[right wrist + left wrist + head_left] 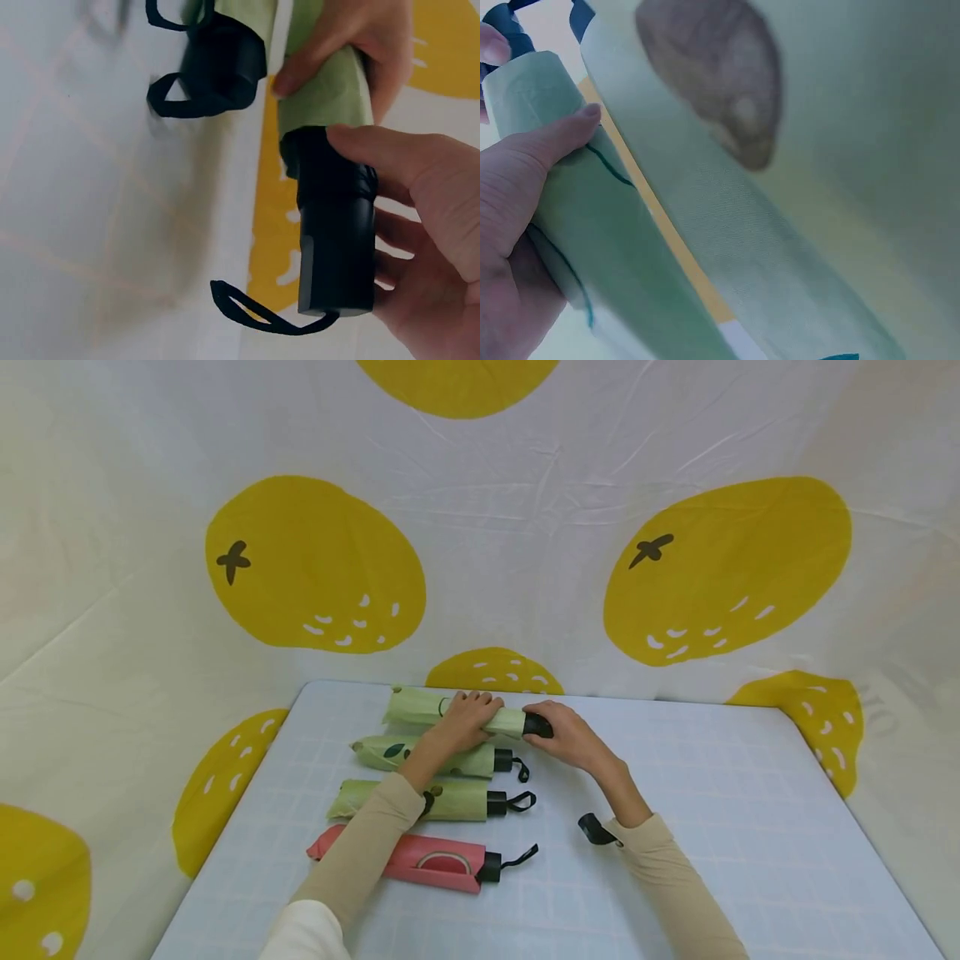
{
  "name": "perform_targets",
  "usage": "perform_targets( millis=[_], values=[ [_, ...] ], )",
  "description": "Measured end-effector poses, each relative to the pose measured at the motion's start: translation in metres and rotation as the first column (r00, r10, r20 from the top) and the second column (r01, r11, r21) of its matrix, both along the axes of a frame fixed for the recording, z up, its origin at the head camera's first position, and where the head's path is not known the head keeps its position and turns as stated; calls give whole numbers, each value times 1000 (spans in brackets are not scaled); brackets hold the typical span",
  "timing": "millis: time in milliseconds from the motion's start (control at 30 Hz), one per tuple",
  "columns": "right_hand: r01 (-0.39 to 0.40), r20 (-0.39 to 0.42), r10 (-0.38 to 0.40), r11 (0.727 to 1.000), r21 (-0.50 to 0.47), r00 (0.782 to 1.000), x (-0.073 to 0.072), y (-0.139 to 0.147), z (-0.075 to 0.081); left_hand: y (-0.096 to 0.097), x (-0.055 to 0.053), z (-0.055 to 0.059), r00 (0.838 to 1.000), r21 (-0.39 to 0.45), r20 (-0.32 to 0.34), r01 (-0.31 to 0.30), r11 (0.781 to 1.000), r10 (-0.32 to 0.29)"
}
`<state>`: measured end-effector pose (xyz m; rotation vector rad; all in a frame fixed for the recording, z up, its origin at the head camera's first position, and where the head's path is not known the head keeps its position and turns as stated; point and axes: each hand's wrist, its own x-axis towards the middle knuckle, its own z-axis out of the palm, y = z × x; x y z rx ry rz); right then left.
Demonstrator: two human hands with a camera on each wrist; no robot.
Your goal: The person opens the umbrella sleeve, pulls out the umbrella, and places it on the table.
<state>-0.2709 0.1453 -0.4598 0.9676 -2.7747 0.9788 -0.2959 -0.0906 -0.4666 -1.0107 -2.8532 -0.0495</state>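
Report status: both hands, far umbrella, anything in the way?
Left hand grips far umbrella. Right hand holds its handle. Possible snag: next umbrella, close alongside.

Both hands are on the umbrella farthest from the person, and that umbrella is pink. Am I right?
Not pink: the farthest umbrella is light green, as the head view shows. The left hand and right hand are indeed both on it.

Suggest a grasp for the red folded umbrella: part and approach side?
Probably the right half of the canopy, across the watermelon-slice print, from above, fingers on the near and far edges. The red folded umbrella lies flat, long axis roughly left-right; the left sleeve crosses its left half in view, and the black handle is only a short stub.
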Motion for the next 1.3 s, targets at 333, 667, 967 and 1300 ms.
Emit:
perform_targets(
  millis=[333,667,967,1300],
  values=[
    [60,-99,-59,998,7,993,3,6,-10,4,4,3,997,21,-70,45,999,-43],
    [41,-173,-52,997,-63,984,6,19,-19,-4,4,3,997,36,-54,51,998,-49],
    [27,-189,-43,996,-86,981,5,30,-19,-15,5,0,997,70,-61,55,996,-51],
    [10,-124,-14,1000,-29,992,2,32,-12,-14,7,2,999,-2,-44,13,1000,-13]
  ],
)
